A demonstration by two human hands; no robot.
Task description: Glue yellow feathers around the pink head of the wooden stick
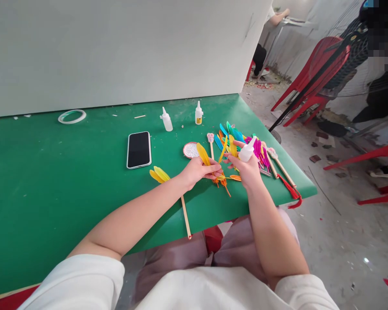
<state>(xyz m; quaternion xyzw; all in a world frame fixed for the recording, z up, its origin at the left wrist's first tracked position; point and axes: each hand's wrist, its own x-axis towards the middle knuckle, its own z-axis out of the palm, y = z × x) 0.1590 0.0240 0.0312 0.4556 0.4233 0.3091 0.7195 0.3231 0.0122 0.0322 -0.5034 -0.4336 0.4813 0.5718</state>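
My left hand pinches a yellow feather that points up over the table. Close beside it, my right hand is closed round a white glue bottle, its nozzle tilted up and to the right. Another yellow feather shows at the right fingers; whether they touch it I cannot tell. Orange feathers lie beneath both hands. Beyond the right hand spreads a pile of coloured feathers. Under my left forearm is a wooden stick with yellow feathers near its far end.
Two more small bottles, one plain and one labelled, stand at the back. A phone, a tape roll and a round white dish lie on the green table. Sticks with a red tassel reach its right edge.
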